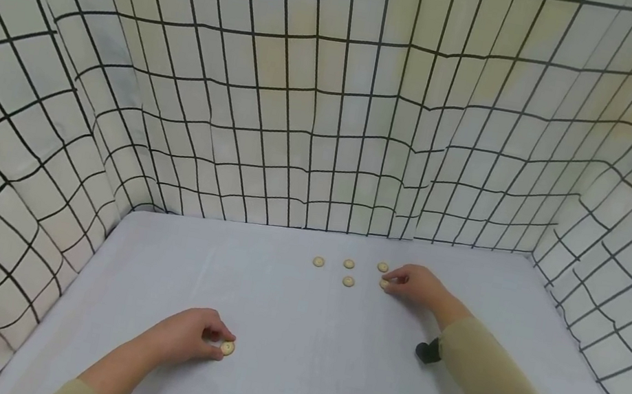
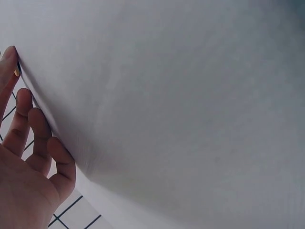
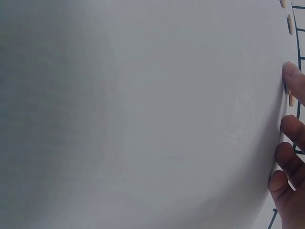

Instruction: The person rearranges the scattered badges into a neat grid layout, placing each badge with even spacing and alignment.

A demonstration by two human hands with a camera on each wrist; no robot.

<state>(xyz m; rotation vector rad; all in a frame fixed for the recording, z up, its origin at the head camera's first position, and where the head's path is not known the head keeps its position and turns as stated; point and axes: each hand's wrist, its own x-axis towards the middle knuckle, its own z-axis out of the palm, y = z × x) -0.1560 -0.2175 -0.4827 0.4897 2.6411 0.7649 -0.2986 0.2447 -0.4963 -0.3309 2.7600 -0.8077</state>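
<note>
On the white table, my left hand (image 1: 186, 337) pinches a small round beige disc, button-like (image 1: 227, 347), between thumb and fingertips at the near left. In the left wrist view only a sliver of that disc (image 2: 17, 71) shows between thumb and finger. My right hand (image 1: 417, 286), farther back on the right, pinches another beige disc (image 1: 384, 283) at the table surface. Its remaining fingers (image 3: 292, 129) rest curled by the cloth in the right wrist view. Just behind the right fingertips lies a third disc (image 1: 382, 267).
Left of the right hand lie more beige discs: one at the left (image 1: 318, 261), one beside it (image 1: 349, 264) and one nearer (image 1: 348, 281). White walls with a black grid net (image 1: 317, 113) enclose the white table (image 1: 284, 387) at the back and sides.
</note>
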